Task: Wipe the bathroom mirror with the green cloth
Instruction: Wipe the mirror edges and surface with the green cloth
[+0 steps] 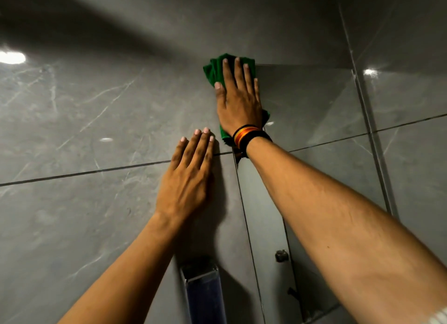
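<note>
Both my hands lie flat: right hand (pixel 238 101), fingers spread, presses green cloth (pixel 214 68) on mirror (pixel 314 106) corner; left hand (pixel 186 178), fingers together, on tiled wall (pixel 72 118).

I see both forearms bare, no sleeves up to the frame edge. Right hand (pixel 238 101): wrist carries a stack of thread bands (pixel 250 136), black outermost, with orange, red and yellow strands between. Left hand (pixel 186 178): nothing worn, no rings visible. Fingernails short and unpainted on both. A pale ribbed fabric edge (pixel 439 315) shows at the near right corner.
</note>
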`<action>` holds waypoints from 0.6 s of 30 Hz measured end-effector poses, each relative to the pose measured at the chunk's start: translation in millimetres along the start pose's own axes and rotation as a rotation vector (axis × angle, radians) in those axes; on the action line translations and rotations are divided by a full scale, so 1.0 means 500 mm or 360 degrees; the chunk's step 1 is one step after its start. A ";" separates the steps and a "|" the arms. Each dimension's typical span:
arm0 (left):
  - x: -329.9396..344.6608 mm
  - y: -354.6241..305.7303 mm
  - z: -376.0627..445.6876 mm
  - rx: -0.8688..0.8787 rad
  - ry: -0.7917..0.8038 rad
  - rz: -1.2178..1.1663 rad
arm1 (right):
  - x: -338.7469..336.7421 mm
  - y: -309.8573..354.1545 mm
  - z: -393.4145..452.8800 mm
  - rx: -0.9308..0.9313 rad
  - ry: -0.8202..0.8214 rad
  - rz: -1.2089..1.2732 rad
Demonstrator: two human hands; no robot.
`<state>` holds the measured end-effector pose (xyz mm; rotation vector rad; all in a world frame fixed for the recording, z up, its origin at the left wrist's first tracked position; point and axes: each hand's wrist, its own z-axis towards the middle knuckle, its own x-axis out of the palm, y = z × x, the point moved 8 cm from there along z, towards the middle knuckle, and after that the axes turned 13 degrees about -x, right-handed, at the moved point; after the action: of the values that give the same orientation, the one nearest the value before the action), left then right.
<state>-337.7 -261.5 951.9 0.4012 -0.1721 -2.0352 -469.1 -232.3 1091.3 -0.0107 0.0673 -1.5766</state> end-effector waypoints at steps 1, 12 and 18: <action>-0.002 -0.003 0.001 0.0006 -0.0016 -0.0001 | -0.004 -0.002 0.001 -0.0010 -0.0001 -0.0001; -0.015 -0.008 0.000 0.0006 -0.0048 0.0041 | -0.018 -0.062 -0.003 -0.0084 -0.0016 0.0026; -0.006 -0.007 -0.001 -0.0004 -0.0047 0.0047 | -0.030 -0.163 -0.006 0.0057 -0.0073 -0.0024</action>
<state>-339.1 -257.1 950.9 0.3652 -0.1924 -2.0131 -550.5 -217.0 1092.8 -0.0192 0.0030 -1.5918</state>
